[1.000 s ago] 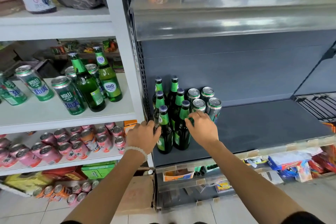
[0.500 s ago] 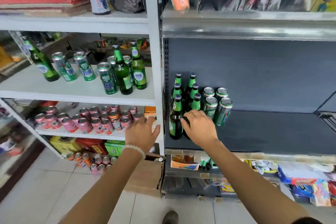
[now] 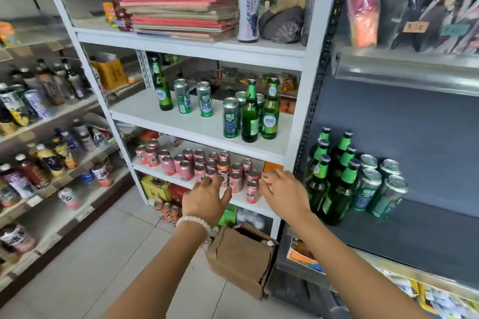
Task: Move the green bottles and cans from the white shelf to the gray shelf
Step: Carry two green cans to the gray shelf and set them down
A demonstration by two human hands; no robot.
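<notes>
On the white shelf (image 3: 181, 122) stand three green bottles, one at the left (image 3: 161, 88) and two at the right (image 3: 270, 111), among several green cans (image 3: 230, 118). Several green bottles (image 3: 337, 189) and green cans (image 3: 386, 195) are grouped at the left end of the gray shelf (image 3: 427, 230). My left hand (image 3: 206, 199) and my right hand (image 3: 285, 191) hover empty with spread fingers in front of the white unit, below its green drinks. Neither hand touches anything.
Pink cans (image 3: 204, 166) fill the white shelf below the green drinks. An open cardboard box (image 3: 239, 256) sits on the tiled floor under my arms. More drinks line the shelves at far left (image 3: 39, 163). The white upright post (image 3: 308, 111) separates the two units.
Both hands let go of the bottles on the gray shelf and drew back to the left. My view swung left toward the white shelf.
</notes>
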